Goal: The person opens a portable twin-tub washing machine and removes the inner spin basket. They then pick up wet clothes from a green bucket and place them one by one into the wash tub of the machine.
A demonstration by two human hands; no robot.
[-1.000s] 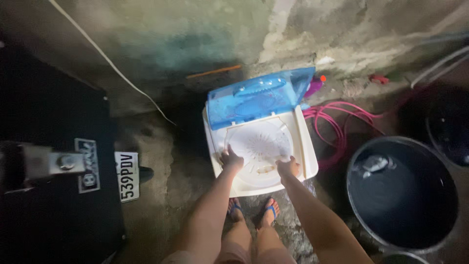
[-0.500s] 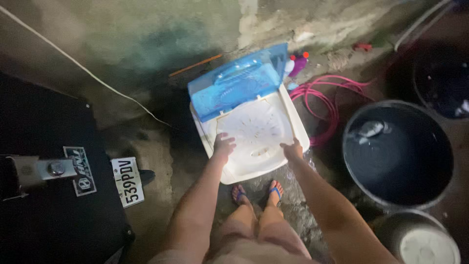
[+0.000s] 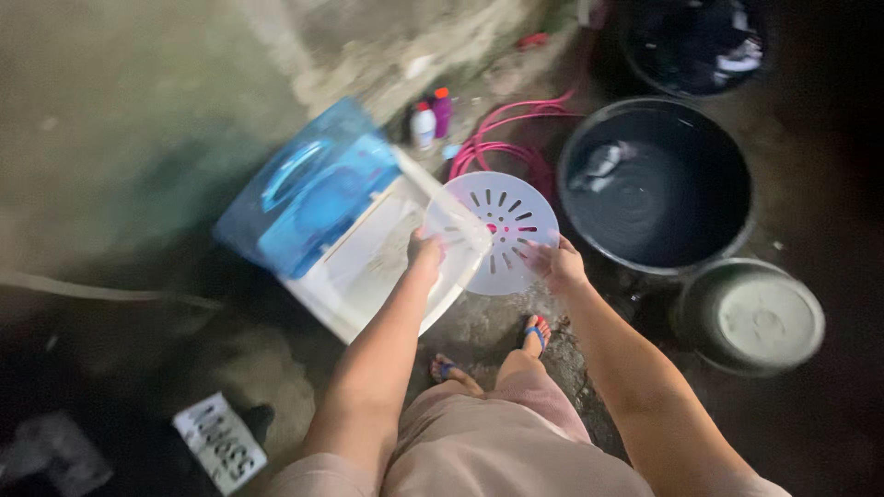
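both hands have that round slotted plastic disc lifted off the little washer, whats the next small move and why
Probably carry the disc a little further to the person's right and set it down clear of the washer tub. The left hand and right hand grip it at opposite edges, tilted, partly overhanging the tub's corner. The blue lid stands open, so the tub is reachable once the disc is aside.

This is a home laundry corner, probably outdoors or in a yard. A small washing machine (image 3: 368, 248) with a blue lid stands on the rough concrete floor (image 3: 138, 138). At the right are big dark tubs (image 3: 656, 184), near a pink hose (image 3: 502, 138) and detergent bottles (image 3: 431, 118).
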